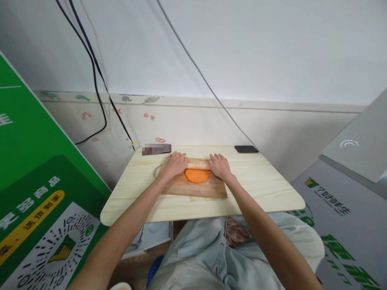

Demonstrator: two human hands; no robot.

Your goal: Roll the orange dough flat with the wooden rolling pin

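Note:
A wooden rolling pin (198, 165) lies crosswise over the far side of a flattened orange piece of dough (197, 176). Under both is a wooden cutting board (193, 192) with a metal ring handle (156, 172) at its left. My left hand (176, 164) is closed over the pin's left end, and my right hand (220, 165) over its right end. Both ends of the pin are hidden under my fingers. The near part of the dough shows in front of the pin, rounded at its edge.
On the small pale wooden table (260, 185), a dark phone (246, 149) lies at the back right and a dark, partly blurred flat object (165, 148) at the back left. Cables (96, 64) hang along the wall behind. A green sign panel (36, 161) stands on the left.

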